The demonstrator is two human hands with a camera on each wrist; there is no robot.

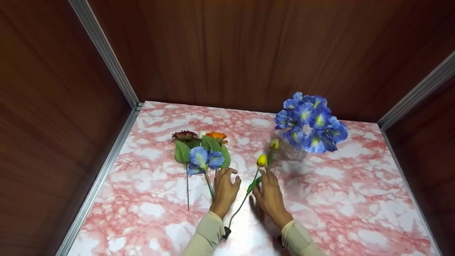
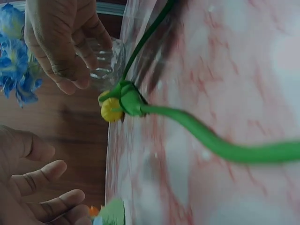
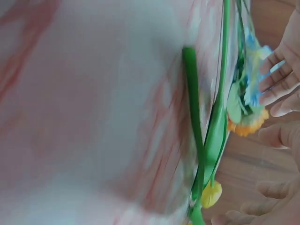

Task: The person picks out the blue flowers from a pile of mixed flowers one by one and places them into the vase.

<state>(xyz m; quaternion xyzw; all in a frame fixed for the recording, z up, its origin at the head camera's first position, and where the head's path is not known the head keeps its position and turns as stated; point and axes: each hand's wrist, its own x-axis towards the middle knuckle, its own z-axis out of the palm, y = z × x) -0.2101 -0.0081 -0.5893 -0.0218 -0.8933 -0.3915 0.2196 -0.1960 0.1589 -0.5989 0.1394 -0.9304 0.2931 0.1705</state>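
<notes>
Two yellow tulips with green stems lie near the middle. The nearer tulip has a long bent stem running between the hands; the farther tulip is partly hidden behind my right hand. That hand hovers by the tulips with fingers loosely extended and grips nothing visible; whether a fingertip touches a leaf, I cannot tell. My left hand has relaxed, slightly bent fingers and holds nothing. It is beside a blue iris. In the left wrist view a tulip head shows close up, with both hands apart from it.
A clear vase with a bunch of blue irises stands at the back right. Left of my hands lie a dark red flower and an orange flower. Wood-grain panels enclose the marbled table.
</notes>
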